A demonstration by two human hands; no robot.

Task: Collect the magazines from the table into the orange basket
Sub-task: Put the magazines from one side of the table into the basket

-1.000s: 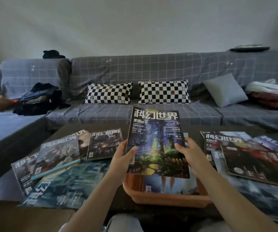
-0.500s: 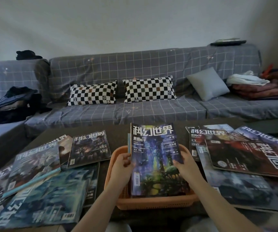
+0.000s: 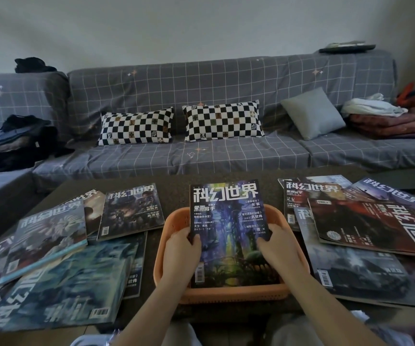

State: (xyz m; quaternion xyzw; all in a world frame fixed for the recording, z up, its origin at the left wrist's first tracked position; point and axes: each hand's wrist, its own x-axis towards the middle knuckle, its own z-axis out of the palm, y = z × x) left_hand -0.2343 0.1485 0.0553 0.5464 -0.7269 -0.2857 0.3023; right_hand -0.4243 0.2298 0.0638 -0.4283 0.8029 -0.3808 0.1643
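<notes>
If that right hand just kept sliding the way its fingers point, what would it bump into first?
The right hand points away from the person, over the held magazine. Past its grip, probably the orange basket's far rim comes first; depth is hard to judge.

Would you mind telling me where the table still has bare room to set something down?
Bare table shows between the left magazine pile and the orange basket, and along the far edge behind the basket toward the sofa. Both sides are crowded: overlapping magazines left, and the right magazine pile hard against the basket.
</notes>
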